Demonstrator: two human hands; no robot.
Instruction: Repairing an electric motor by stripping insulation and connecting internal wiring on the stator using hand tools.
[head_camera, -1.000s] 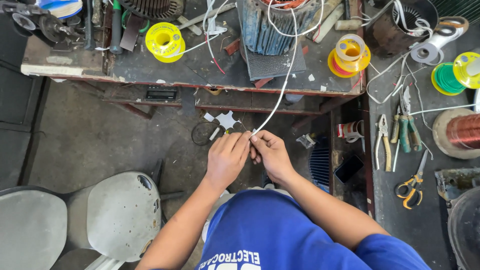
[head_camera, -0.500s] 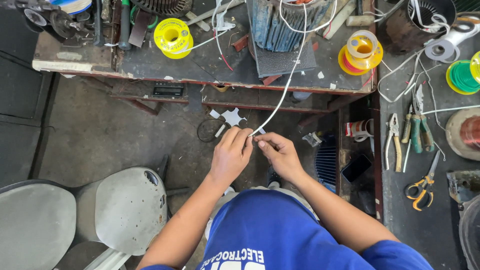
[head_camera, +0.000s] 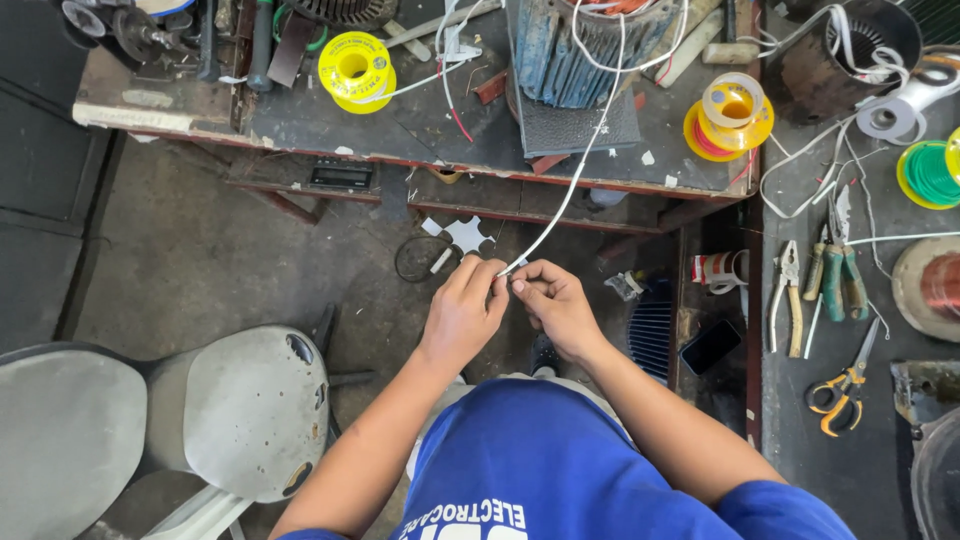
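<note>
Wire: white wire (head_camera: 568, 195) is running taut (slightly curved) up from the fingertips.
End: is being pinched between both hands.

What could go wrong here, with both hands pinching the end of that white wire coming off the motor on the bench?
1. The white wire runs taut from the motor to both hands; a hard pull by the left hand or right hand might strain it or drag it out of the windings.
2. It crosses the bench edge, which may scrape it.
3. Loose wires by the yellow spool could snag.
</note>
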